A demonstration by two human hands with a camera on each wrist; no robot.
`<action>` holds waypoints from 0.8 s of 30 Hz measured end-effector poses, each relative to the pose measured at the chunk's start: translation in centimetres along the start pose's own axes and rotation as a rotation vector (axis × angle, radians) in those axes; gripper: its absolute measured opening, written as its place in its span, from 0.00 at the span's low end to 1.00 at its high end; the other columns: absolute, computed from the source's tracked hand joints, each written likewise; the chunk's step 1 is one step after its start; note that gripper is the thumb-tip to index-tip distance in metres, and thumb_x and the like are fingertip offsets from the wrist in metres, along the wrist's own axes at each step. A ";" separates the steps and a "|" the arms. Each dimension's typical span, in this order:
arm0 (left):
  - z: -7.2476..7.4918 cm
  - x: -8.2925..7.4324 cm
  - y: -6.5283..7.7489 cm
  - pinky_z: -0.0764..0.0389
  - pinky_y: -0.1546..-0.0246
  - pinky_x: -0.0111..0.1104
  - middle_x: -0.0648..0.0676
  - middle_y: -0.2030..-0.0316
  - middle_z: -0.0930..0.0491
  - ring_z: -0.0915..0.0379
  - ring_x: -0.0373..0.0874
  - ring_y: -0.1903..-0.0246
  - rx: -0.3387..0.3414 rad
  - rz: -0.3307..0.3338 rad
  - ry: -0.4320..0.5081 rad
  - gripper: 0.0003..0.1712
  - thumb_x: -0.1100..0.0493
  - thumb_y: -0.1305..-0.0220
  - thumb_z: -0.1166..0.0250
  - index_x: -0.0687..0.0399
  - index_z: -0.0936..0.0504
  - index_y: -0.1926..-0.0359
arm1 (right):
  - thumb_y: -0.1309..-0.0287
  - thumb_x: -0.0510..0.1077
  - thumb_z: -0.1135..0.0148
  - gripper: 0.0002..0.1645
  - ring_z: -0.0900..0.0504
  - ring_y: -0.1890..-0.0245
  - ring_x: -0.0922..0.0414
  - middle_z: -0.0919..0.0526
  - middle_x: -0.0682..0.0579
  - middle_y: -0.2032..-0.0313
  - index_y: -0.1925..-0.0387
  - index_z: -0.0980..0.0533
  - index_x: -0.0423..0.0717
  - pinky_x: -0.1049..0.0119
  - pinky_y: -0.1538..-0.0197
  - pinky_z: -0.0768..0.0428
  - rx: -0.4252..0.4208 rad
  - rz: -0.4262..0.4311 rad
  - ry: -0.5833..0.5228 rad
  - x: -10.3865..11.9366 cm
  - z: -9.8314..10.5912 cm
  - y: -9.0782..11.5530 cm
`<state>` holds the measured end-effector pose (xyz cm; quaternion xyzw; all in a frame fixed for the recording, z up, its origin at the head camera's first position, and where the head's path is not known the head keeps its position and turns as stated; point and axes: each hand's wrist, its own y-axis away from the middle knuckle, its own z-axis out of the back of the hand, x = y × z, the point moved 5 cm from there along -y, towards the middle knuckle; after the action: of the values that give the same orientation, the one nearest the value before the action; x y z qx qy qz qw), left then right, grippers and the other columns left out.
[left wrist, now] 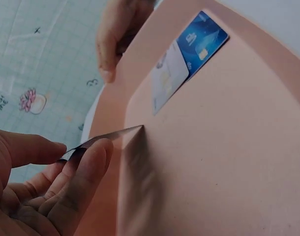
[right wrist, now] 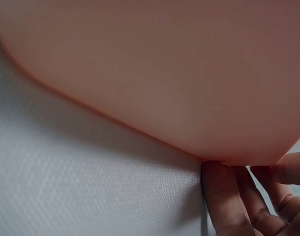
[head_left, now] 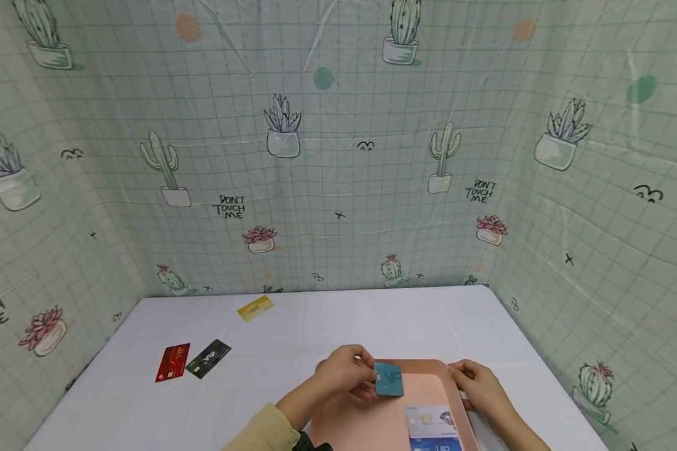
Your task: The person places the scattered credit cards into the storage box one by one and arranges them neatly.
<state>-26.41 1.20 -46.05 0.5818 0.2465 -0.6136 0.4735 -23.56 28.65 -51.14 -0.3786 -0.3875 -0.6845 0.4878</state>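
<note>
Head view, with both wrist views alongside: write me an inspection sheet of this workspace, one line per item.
Surface: white tabletop, with a pink tray at the near side.
Job's things: teal card held over the tray; white card and blue card lying in it.
Clutter: red card, black card and yellow card outside the tray.
Hands: left hand pinches the teal card; right hand holds the tray's edge.
Cables: nothing seen.
Surroundings: cactus-print backdrop.

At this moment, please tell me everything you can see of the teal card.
The teal card is a thin rectangle, plastic-looking, with darker "VIP" lettering and a small pale patch. The left hand pinches it at one edge. It is over the tray, toward the far side; the left wrist view shows it nearly edge-on. Whether it touches the tray is unclear.
</note>
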 end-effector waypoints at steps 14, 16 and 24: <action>-1.4 0.1 -0.4 0.12 0.64 0.39 0.62 0.63 0.12 0.11 0.54 0.65 0.073 0.041 0.008 0.19 0.63 0.32 0.36 0.72 0.23 0.45 | 0.27 0.42 0.42 0.15 0.19 0.66 0.59 0.12 0.46 0.58 0.50 0.19 0.33 0.65 0.70 0.17 -0.015 0.010 0.025 0.0 0.2 -0.1; -1.7 0.2 -0.6 0.12 0.62 0.39 0.62 0.61 0.12 0.11 0.54 0.63 0.089 0.056 0.030 0.19 0.62 0.31 0.37 0.71 0.24 0.44 | 0.27 0.42 0.43 0.15 0.19 0.66 0.58 0.13 0.45 0.58 0.50 0.19 0.33 0.64 0.70 0.17 -0.013 0.009 0.024 0.1 0.2 -0.1; -2.9 0.4 -0.7 0.13 0.59 0.39 0.58 0.60 0.16 0.12 0.51 0.63 0.065 0.063 -0.001 0.19 0.60 0.31 0.34 0.66 0.25 0.44 | 0.27 0.42 0.43 0.14 0.18 0.64 0.59 0.12 0.44 0.56 0.52 0.19 0.34 0.63 0.70 0.16 -0.010 0.007 0.027 -0.2 0.2 -0.1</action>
<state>-25.59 3.92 -47.17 0.6043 0.2077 -0.6063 0.4734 -23.56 28.92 -51.25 -0.3733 -0.3761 -0.6897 0.4934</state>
